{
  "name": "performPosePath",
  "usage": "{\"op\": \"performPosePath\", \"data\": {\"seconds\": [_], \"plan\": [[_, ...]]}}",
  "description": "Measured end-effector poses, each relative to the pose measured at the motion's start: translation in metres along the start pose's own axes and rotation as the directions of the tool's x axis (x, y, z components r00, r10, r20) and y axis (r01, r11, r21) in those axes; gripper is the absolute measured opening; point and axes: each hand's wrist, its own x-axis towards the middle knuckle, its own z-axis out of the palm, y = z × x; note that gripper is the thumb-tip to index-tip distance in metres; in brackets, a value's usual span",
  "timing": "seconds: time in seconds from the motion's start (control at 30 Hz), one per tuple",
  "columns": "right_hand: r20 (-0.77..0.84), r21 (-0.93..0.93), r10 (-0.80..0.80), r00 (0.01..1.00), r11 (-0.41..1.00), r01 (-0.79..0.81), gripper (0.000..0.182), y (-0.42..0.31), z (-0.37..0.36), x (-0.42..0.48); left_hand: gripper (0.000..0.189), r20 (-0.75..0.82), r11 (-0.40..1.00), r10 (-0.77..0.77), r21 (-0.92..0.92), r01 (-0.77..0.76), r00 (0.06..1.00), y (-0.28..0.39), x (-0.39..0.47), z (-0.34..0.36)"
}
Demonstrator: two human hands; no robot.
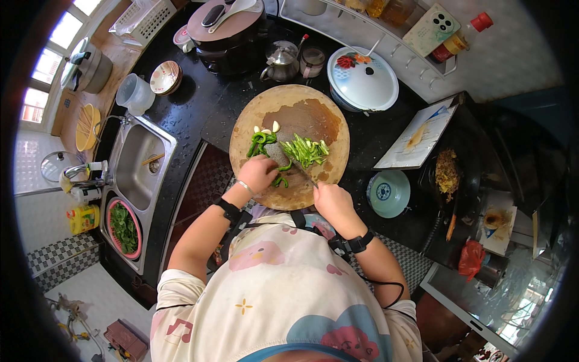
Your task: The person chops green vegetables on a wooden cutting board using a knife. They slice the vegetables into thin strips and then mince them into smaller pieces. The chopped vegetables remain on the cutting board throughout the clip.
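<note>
A round wooden chopping board [253,106] lies before me, its surface partly wet and stained. My right hand [334,206] grips a kitchen knife [306,172], whose blade slants up and left over the board. Fingers of my left hand [258,174] are curled down on a green pepper [285,167] beside the blade. More whole green peppers [259,142] lie just beyond those fingers. Sliced green pepper [307,150] forms a pile right of the knife. Several peeled garlic cloves [275,126] rest behind the peppers.
Left is a steel sink [135,154] with a pink basket of leafy greens [124,228]. Behind the board stand a dark cooker [230,50], a metal teapot [281,59] and a lidded enamel pot [362,86]. A bowl [388,193] and a wok of food [445,174] are right.
</note>
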Motion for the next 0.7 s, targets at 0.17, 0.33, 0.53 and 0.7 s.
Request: {"op": "performPosePath", "data": {"seconds": [0.17,0.33,0.53,0.7], "plan": [[0.014,-0.032,-0.008,1.000,0.999,0.008,0.025,-0.003,0.001,0.002,0.019,0.136,0.982,-0.129,0.153,0.107,0.982,0.009,0.012,0.021],[0.036,-0.024,0.014,0.999,1.000,-0.013,0.026,-0.009,0.013,0.020,0.020,0.124,0.983,-0.141,0.133,0.125,0.982,0.005,0.014,0.027],[0.012,-0.003,0.000,1.000,1.000,0.000,0.027,-0.009,0.003,0.019,0.020,0.144,0.985,-0.165,0.082,0.154,0.976,0.005,0.019,0.028],[0.031,-0.018,-0.010,0.999,1.000,0.011,0.026,-0.010,-0.007,0.008,0.020,0.113,0.982,-0.191,0.028,0.189,0.975,0.004,0.023,0.033]]}}
